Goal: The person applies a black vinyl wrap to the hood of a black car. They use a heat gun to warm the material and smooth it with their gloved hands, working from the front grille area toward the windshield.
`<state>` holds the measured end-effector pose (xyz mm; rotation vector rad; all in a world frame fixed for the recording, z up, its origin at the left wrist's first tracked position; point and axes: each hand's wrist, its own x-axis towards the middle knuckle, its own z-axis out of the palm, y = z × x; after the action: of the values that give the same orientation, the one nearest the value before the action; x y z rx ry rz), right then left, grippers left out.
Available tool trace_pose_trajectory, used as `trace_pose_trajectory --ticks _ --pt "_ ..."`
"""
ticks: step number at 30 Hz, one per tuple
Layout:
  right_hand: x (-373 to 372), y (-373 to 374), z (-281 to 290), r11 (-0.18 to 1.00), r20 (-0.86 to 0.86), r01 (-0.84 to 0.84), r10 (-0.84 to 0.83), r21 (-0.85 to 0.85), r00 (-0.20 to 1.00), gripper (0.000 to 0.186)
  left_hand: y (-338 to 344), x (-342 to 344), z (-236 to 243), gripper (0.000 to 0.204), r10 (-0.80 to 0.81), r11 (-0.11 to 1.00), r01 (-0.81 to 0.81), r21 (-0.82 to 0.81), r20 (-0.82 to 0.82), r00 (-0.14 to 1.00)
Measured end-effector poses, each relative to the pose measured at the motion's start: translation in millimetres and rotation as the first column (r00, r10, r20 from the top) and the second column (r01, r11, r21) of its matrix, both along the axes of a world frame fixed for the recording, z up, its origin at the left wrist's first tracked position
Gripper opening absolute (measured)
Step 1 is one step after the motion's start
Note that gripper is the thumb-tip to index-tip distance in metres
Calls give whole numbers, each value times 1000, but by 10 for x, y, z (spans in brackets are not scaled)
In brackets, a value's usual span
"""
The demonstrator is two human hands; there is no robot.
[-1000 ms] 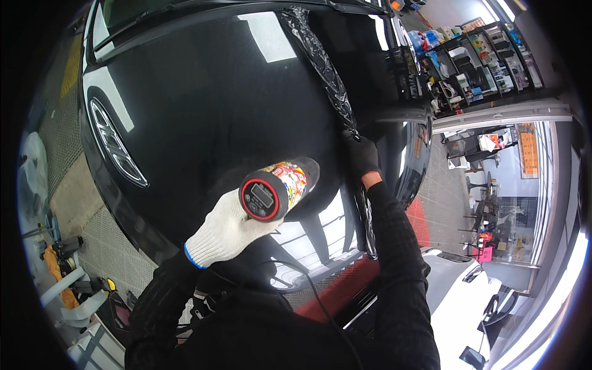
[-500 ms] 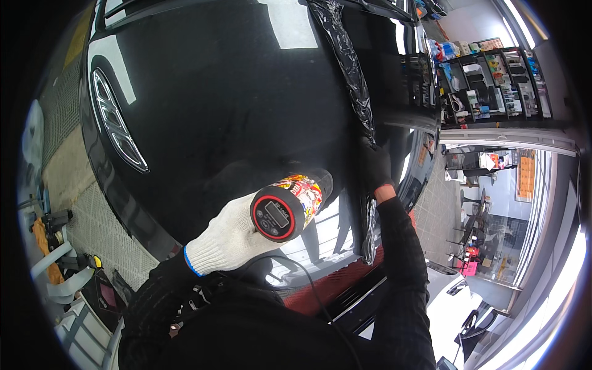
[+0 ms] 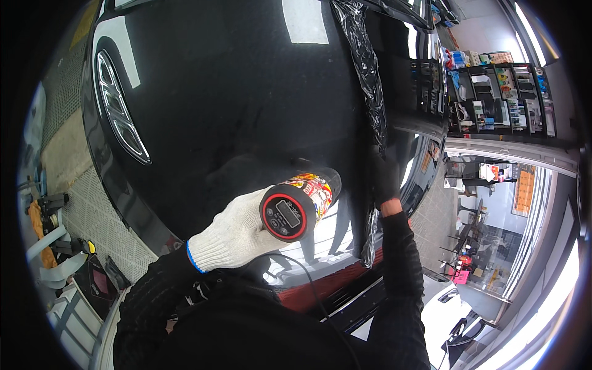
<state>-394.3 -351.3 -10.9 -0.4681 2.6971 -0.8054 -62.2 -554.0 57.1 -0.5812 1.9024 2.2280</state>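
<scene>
1. Heat gun point(image 3: 302, 206), above the front of the black hood point(image 3: 234, 92): the white-gloved left hand point(image 3: 231, 231) is closed around its body, the nozzle point(image 3: 335, 179) facing away from the viewer. Lingering in one spot could overheat the surface beneath; the clearance cannot be judged.
2. Right hand point(image 3: 387, 176), black-gloved, at the crinkled film strip point(image 3: 368, 80): how far the fingers close, and whether they grip or merely press, cannot be told. A rightward swing of the nozzle could burn them.
3. Film strip, running up the hood beyond the right hand: uneven tension or excess heat could stretch, tear or crease it.
</scene>
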Motion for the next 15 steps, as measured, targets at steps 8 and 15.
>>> trace_pose_trajectory --ticks 8,15 --pt "194 -77 152 975 -146 -170 149 -141 978 57 -54 1 -14 61 -33 997 36 -69 40 999" --pt "107 28 -35 965 -94 -160 143 -210 985 63 -100 9 -10 60 20 1000 -20 -12 45 999"
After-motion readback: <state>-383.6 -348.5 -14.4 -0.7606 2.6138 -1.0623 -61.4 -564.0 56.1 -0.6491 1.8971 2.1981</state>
